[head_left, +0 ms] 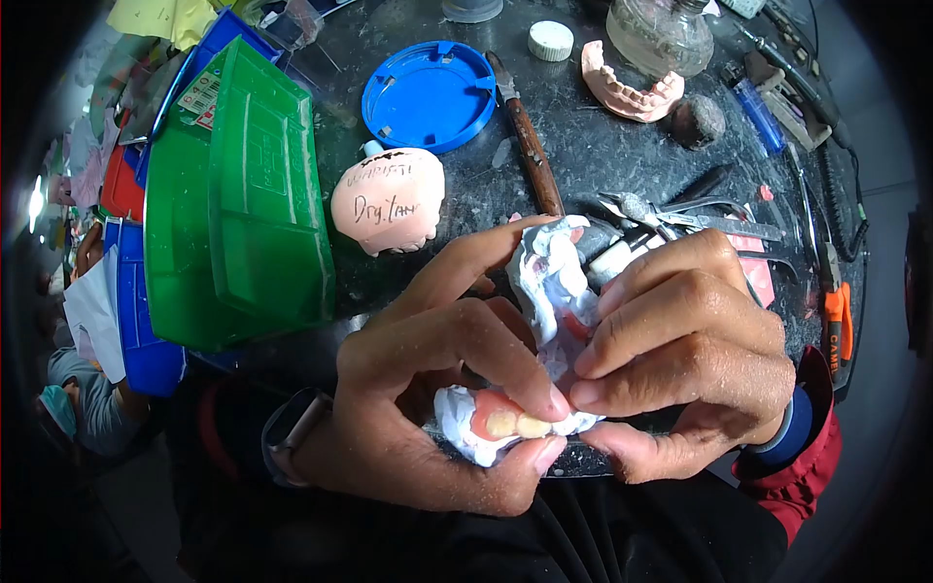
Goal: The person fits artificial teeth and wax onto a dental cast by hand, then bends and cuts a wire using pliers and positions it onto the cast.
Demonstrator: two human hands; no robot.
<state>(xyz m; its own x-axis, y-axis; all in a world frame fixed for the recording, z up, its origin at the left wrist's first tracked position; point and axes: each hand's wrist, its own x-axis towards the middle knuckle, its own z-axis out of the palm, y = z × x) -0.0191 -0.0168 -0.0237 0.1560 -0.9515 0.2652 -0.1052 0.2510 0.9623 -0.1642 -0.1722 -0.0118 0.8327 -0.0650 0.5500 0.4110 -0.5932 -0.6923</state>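
Observation:
Both my hands hold a white plaster dental piece (464, 435) low in front of me, with pink denture material (489, 405) and yellowish artificial teeth (515, 424) set in it. My left hand (408, 389) is closed, its index finger pressing above the teeth and its thumb below them. From the other side, my right hand (695, 350) grips the piece with curled fingers and thumb. Between the hands rises a curved white plaster part (552, 272) with some pink on it; whether it is joined to the lower part is hidden by my fingers.
A green bin (238, 204) stands at left beside a pinkish labelled model (391, 199). Beyond lie a blue round lid (428, 95), a wooden-handled knife (530, 146), a tooth model (632, 92) and a glass jar (661, 39). Pliers (656, 214) and an orange-handled cutter (838, 321) are at right.

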